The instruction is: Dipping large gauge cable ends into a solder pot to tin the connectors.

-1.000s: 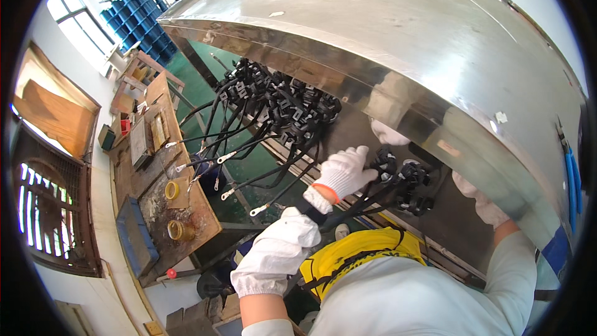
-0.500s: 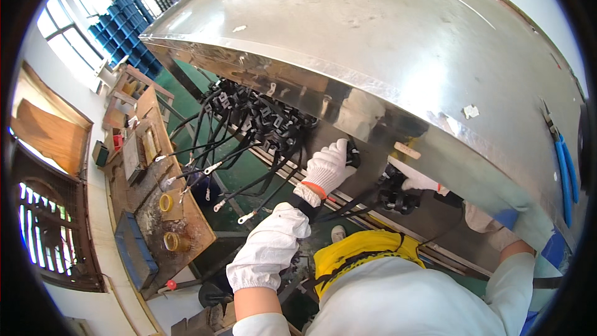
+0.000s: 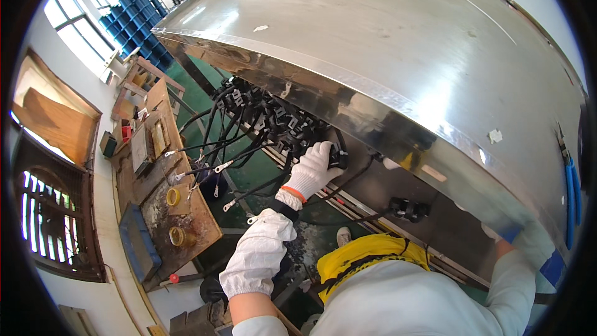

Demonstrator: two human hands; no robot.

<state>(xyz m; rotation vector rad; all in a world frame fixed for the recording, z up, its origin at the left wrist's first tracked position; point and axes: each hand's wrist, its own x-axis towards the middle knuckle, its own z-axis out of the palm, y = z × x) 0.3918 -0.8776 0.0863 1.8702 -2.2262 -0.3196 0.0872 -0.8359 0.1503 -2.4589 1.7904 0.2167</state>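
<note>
My left hand [image 3: 311,169], in a white knit glove with an orange cuff edge, is closed on a black molded cable connector [image 3: 338,157] below the metal table's front edge. To its left lies a pile of similar black connectors [image 3: 273,112], with black cables [image 3: 233,143] hanging out toward me and ending in metal ring lugs [image 3: 224,166]. My right hand [image 3: 491,233] reaches under the tabletop; its fingers are hidden behind the front edge. Another black connector [image 3: 408,210] on a cable lies on the lower shelf [image 3: 454,230] between my hands.
The steel tabletop [image 3: 373,31] overhangs the shelf. Blue-handled pliers [image 3: 571,193] lie at its right side. At left stands a wooden bench [image 3: 205,211] with yellow tape rolls [image 3: 173,196] and a blue tray [image 3: 138,242]. Blue crates [image 3: 137,22] are stacked far behind.
My left hand has shifted slightly left and down with the black connector. My right hand has moved away from the connectors on the shelf, deeper behind the table edge.
</note>
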